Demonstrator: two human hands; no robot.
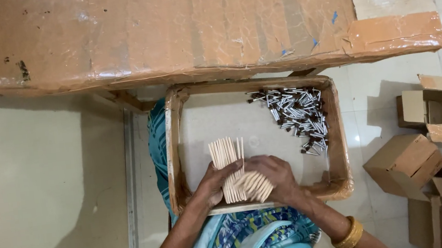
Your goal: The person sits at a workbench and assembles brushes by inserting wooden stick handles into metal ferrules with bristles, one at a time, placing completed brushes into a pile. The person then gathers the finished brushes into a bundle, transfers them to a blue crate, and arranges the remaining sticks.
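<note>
A long table [166, 30] wrapped in brown tape is filling the top of the view, sitting above a pale tiled floor [34, 189]. Just below its near edge, a shallow cardboard tray [174, 146] is resting on the person's lap, over a blue patterned garment [245, 240]. To the right, on the floor, several small cardboard boxes [405, 161] are lying open and tumbled, well apart from the tray.

Inside the tray, a heap of small metal-capped pieces [298, 116] with dark ends is lying in the far right corner. A bundle of pale wooden sticks [227, 159] is lying at the near middle of the tray, its upper ends pointing toward the table and slightly fanned.

The left hand [211, 185] is gripping the bundle from the left side, its fingers closing around the lower half of the sticks. The right hand [274, 174] is pressing against the bundle from the right, its fingers curling over a second, slanted clutch of sticks [254, 185] that is fanning out toward the near wall of the tray. Both hands are touching each other across the sticks.

Gold bangles [347, 236] are sitting on the right wrist, and another set is showing on the left at the bottom edge.
</note>
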